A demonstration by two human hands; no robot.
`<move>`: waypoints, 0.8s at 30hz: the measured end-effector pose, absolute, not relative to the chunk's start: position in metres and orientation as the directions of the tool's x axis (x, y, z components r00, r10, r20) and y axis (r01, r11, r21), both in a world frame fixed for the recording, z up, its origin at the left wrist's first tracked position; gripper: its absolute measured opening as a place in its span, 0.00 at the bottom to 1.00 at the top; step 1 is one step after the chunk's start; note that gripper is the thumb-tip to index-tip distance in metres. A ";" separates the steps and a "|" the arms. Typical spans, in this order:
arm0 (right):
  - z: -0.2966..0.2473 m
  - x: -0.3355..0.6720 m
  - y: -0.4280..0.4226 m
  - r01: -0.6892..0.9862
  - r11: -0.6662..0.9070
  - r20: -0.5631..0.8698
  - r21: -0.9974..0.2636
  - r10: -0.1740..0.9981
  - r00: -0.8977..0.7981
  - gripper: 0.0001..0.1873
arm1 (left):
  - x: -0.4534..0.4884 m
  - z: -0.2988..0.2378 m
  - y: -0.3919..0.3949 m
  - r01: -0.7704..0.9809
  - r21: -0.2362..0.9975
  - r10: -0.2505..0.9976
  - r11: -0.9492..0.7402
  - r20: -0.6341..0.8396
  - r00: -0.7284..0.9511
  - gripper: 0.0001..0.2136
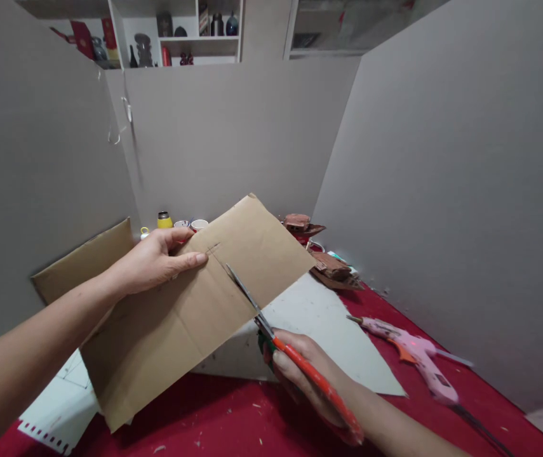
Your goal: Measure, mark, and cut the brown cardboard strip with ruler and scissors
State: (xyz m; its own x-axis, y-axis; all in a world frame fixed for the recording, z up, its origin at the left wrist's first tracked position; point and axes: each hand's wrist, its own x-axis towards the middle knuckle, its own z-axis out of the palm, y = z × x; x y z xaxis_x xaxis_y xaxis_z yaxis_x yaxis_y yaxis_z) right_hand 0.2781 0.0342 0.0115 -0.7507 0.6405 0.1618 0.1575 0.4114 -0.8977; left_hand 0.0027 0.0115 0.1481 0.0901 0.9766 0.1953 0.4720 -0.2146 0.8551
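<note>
Our left hand (157,263) pinches the cardboard (180,324) up off the red worktop (233,406) while our right hand (300,374) is closed round the scissors (264,324), whose blades sit nearly shut in the sheet, so we judge it best to hold it taut and steer along the pencil line (214,249).

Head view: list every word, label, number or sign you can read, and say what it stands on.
No text can be read.
The red boxes: any print is too small.
The cardboard: only pencil lines, no letters.
The scissors and glue gun: no label shows.
</note>
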 end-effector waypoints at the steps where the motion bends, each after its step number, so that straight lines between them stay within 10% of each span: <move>1: 0.012 0.278 0.034 0.153 0.399 0.155 -0.904 0.640 -0.752 0.27 | 0.002 0.148 0.010 0.482 0.852 0.979 -0.206 0.181 0.098 0.12; 15: 0.009 0.277 0.033 0.145 0.241 0.050 -0.960 0.653 -0.756 0.27 | -0.008 0.142 0.004 0.419 0.884 0.976 -0.207 0.158 0.148 0.12; 24: 0.013 0.282 0.042 0.155 0.435 0.141 -0.887 0.575 -0.806 0.26 | -0.003 0.148 -0.001 0.453 0.847 0.958 -0.278 0.213 0.191 0.12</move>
State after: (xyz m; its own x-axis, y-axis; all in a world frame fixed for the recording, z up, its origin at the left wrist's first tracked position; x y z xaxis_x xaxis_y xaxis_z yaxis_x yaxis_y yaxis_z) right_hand 0.2819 0.0419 0.0134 -0.8063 0.5746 0.1408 0.1548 0.4346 -0.8872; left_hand -0.0032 -0.0011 0.1485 0.1913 0.9582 0.2127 0.4526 -0.2784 0.8472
